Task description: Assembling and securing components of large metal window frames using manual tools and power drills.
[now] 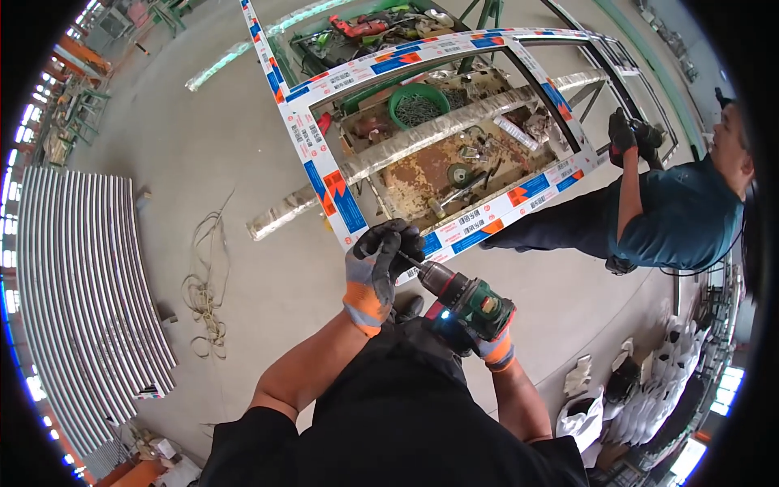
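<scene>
My right hand (497,351), in an orange and grey glove, is wrapped round the grip of a green and black cordless drill (479,308). The drill's bit points up and left, toward the corner of a window frame (479,219) covered in white, blue and orange protective film. My left hand (378,264), in a glove with dark fingers, is closed at the tip of the bit. Whatever its fingers pinch is too small and hidden to make out. Both hands are close to the frame's near left corner.
Foil-wrapped bars (438,134) support the frame above a worn bench (406,183) with a green bowl (418,105) of screws. A co-worker (673,207) holds another drill (645,136) at the right. Metal profiles (89,292) and tangled straps (203,300) lie at the left.
</scene>
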Demonstrator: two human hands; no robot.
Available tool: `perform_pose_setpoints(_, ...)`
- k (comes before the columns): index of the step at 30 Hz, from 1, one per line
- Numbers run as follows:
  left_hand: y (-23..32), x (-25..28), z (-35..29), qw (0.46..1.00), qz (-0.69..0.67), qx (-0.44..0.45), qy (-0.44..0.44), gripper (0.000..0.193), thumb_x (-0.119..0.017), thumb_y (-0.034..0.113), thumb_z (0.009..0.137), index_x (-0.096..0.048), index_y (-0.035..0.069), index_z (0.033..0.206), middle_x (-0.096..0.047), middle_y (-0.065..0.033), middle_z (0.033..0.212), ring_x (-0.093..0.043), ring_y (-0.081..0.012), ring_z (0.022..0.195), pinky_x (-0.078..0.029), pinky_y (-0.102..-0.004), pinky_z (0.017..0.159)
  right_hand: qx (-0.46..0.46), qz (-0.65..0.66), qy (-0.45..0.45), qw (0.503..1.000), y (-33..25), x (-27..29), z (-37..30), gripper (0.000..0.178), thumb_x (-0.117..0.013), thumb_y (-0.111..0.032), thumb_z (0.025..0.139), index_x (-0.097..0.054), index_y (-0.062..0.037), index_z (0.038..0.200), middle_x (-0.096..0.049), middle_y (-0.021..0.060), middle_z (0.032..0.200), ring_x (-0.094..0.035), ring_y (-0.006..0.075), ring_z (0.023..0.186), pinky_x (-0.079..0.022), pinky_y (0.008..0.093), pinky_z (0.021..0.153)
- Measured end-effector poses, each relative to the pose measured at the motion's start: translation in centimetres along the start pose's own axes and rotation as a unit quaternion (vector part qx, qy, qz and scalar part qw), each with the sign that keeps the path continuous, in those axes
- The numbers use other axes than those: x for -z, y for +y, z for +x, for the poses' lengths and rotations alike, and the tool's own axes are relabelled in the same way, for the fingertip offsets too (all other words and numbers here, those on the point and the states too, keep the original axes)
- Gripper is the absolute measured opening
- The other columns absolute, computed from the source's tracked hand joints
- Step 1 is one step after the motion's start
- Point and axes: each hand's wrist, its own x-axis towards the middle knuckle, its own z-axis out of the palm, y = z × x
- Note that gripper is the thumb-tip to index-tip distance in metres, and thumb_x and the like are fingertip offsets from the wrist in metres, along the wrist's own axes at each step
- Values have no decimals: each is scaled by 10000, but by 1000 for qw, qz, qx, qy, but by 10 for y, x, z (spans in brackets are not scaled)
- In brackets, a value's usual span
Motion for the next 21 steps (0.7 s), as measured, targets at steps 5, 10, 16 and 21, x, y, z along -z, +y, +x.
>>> perform_pose_setpoints(5, 8, 4, 8, 997, -77, 27, -5, 445, -579, 94, 972, -424, 5, 1380, -648, -182, 1133, -672, -271, 967, -581, -391, 842, 73, -92, 20, 993, 5, -13, 20, 266, -720, -173, 795, -660, -59, 1027, -673, 95, 882, -666, 267, 752, -531, 341, 687)
perform_pose_setpoints(10, 6, 17, 29, 999, 20, -22, -22, 391, -552, 151, 994, -480, -5, 1344, -661, -167, 1123, -665, -250, 1014, -550, -379, 900, -31, -141, -37, 989, 39, -9, 37, 496, -690, -313, 816, -584, -61, 1231, -632, 113, 1125, -613, 274, 1011, -456, 410, 878)
perform_pose_setpoints(16, 7, 109, 126, 954, 149, -237, 108, 270, -549, 148, 1001, -594, -14, 1212, -685, -100, 1066, -666, -190, 981, -525, -328, 901, 65, -317, -12, 946, 96, 18, 129, 375, -712, -215, 774, -662, -99, 1127, -652, 67, 1078, -624, 244, 983, -497, 343, 850)
perform_pose_setpoints(21, 52, 162, 237, 701, 616, -234, 272, 508, -715, 241, 849, -534, 64, 1290, -595, -160, 1255, -579, -304, 1148, -462, -380, 978, 312, -135, -43, 939, 138, 23, 235, 281, -769, -112, 755, -667, -106, 1017, -663, 91, 983, -653, 315, 868, -525, 392, 766)
